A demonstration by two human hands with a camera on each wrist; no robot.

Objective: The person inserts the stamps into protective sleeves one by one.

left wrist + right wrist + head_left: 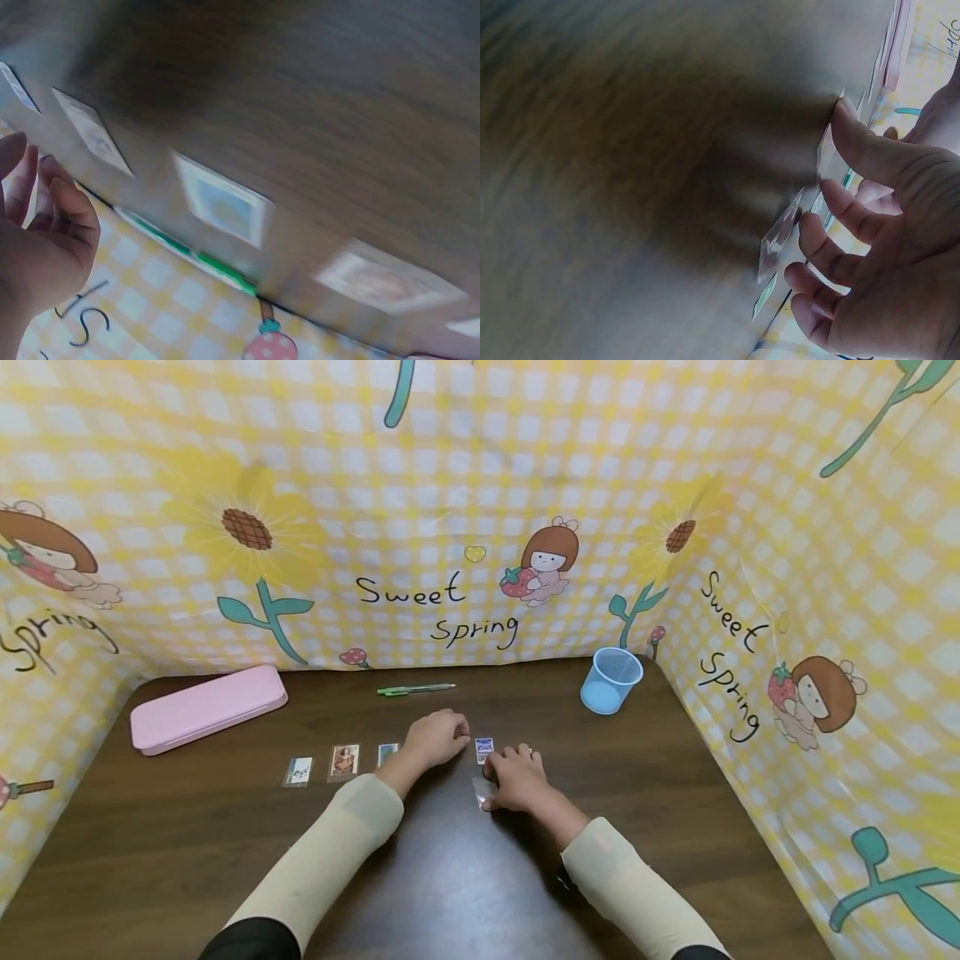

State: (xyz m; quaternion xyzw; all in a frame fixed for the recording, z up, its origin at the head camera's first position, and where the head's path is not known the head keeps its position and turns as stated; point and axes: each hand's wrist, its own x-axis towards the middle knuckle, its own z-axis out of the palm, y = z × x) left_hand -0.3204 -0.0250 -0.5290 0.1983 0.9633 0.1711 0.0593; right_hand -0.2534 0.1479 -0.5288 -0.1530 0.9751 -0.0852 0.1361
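My left hand (437,737) hovers left of a small blue-and-white card (484,749), its fingers loosely bent; nothing shows in its grasp in the left wrist view. Just below that card, my right hand (517,779) pinches a clear plastic card sleeve (483,793) at the table top, thumb and index finger at its edges. Another shiny clear sleeve (780,240) lies by the middle finger in the right wrist view. To the left is a row of sleeved picture cards: a pale one (298,771), a brown one (344,762) and a blue-bordered one (386,752), partly covered by the left wrist.
A pink pencil case (210,708) lies at the back left. Near the back edge is a green pen (416,690). At the back right stands a blue mesh cup (611,681). Yellow checked cloth (420,510) walls in the dark wooden table (450,893).
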